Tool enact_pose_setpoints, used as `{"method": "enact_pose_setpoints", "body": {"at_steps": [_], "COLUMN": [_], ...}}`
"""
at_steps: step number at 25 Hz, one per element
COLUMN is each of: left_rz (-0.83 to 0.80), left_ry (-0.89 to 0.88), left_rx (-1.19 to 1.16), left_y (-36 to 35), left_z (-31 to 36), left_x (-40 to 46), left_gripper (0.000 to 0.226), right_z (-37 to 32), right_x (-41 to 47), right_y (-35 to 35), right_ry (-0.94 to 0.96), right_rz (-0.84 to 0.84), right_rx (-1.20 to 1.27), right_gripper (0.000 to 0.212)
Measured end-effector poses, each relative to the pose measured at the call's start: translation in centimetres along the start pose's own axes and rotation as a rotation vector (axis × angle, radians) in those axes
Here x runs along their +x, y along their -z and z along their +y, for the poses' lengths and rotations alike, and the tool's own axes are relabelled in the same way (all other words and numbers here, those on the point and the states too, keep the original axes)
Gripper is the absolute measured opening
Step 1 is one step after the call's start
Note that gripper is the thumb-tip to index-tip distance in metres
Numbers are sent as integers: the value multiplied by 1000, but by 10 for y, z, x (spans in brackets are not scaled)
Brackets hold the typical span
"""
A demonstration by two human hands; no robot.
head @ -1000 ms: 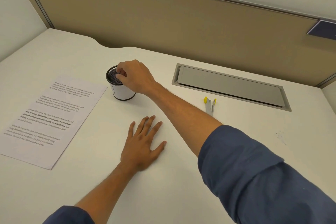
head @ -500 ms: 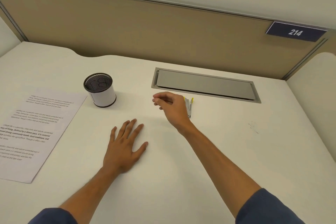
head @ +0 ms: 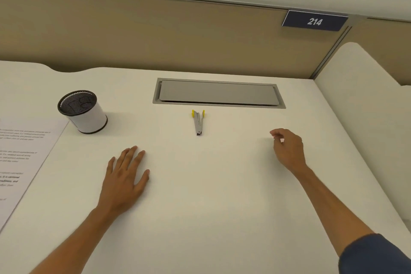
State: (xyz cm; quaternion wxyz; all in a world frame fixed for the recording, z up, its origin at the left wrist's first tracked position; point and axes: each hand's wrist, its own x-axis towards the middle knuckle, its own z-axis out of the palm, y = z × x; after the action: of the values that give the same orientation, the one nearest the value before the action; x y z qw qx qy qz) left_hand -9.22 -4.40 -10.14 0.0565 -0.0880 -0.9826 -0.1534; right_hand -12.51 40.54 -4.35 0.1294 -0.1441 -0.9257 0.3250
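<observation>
Lying on the tabletop (head: 222, 184) ahead of both hands and between them: a small grey tool (head: 198, 123) with two yellow tips, kind not clear. From the right hand (head: 288, 149), found to the left and a little farther forward; from the left hand (head: 124, 176), to the right and clearly farther forward. Touching neither. About equally far from the two, so hard to name the nearer one with certainty. Long axis nearly straight away from the body, so crosswise to a reach from either side: yellow tips at the far end, spread in a narrow V, joined end toward the wrists. Left hand flat on the tabletop, palm down, fingers straight and a little spread, holding nothing. Right hand just over the tabletop or resting lightly on it, not possible to tell; fingers loosely curled, thumb near the forefinger, nothing visible between them. Probably better to use the right hand for the pick-up, being free: move it leftward and slightly forward, then pinch across the narrow sides of the tool near the joined end. Beyond the left hand and to its left, a mesh pen cup (head: 83, 111), upright, well apart from the tool. Further left of that hand, a printed sheet (head: 22, 162). Beyond the tool, a closed grey cable hatch (head: 219, 93), near the yellow tips but not touching.
</observation>
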Motion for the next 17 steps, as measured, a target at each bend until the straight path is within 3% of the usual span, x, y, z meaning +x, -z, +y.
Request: {"method": "enact_pose_setpoints", "body": {"at_steps": [5,8,13,17], "left_rz": [-62,-70,-62,-57], "left_ry": [-40,-16,-20,-19], "left_rx": [-1,-27,-30,-24], "left_y": [-8,-8,-6,-6], "left_z": [16,17,17,18], "left_x": [-1,-2,-1,-2], "left_gripper": [68,67,65,65], "right_z": [32,36,38,34], "right_x": [26,35,29,31], "right_y": [9,8,8,10], "right_ry": [69,158,279,228], "right_rz": [-182,-271,-234,-204], "right_rx": [-433,-562,-606,-474], "right_gripper": [50,49,43,38]}}
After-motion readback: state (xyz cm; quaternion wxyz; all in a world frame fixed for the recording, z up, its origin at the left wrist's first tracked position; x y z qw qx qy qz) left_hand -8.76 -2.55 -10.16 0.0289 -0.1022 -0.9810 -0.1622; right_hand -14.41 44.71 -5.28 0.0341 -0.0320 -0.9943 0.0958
